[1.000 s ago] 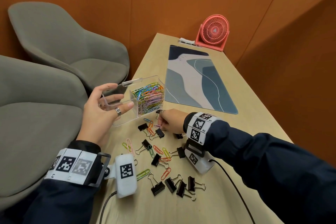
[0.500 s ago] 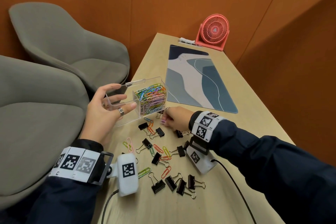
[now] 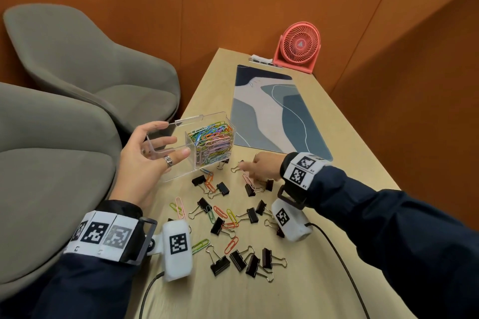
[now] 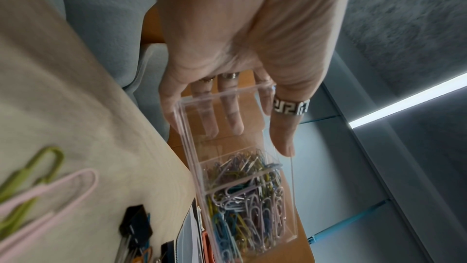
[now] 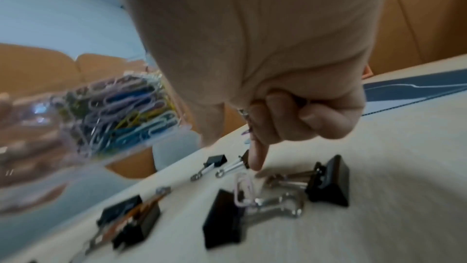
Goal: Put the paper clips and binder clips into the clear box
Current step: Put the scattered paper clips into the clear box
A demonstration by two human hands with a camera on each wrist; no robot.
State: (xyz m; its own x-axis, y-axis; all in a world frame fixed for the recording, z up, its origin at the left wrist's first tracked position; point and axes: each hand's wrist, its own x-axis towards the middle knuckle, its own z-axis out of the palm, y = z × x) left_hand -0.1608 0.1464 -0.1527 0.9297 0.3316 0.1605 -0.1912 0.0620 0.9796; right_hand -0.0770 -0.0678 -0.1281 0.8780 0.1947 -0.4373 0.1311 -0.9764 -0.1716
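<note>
We are tilting the clear box [image 3: 199,146], its far compartment packed with paper clips, in our left hand [image 3: 145,158] above the counter [image 3: 337,215]. Our right hand [image 3: 264,167], mostly curled with one finger extended, is reaching for a pink paper clip [image 5: 243,189] among binder clips [image 3: 220,261]; next it needs pinching.

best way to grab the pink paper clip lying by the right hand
Judging from the pictures, pinch the pink paper clip at its free rounded end, from above: it lies flat on the table, its other end resting over a binder clip, beside the right hand.
</note>
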